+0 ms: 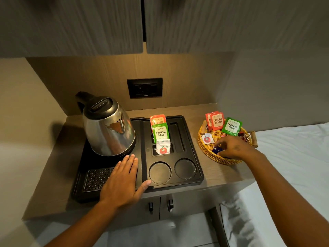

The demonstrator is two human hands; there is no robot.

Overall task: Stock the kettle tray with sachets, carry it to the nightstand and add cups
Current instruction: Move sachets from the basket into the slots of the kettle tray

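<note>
A black kettle tray (pixel 192 145) lies on a wooden counter with a steel kettle (pixel 108 129) on its left side. Its middle slots hold an orange Classic sachet (pixel 158 119), a green Premium Green sachet (pixel 161 133) and a white sachet with a red apple (pixel 163 148). Two round cup wells (pixel 159 172) at the tray's front are empty. My left hand (pixel 122 180) rests flat on the tray's front, fingers spread. My right hand (pixel 233 147) reaches into a wicker basket (pixel 204 150) and pinches a dark blue sachet (pixel 216 150). The basket also holds Classic Assam sachets (pixel 217 121) and a green one (pixel 232 127).
A wall socket (pixel 144 87) sits behind the tray, under closed upper cabinets. Cupboard doors with black handles (pixel 170 205) are below the counter. A bed with white sheets (pixel 293 157) borders the counter on the right. A drip grille (pixel 97 179) fills the tray's front left.
</note>
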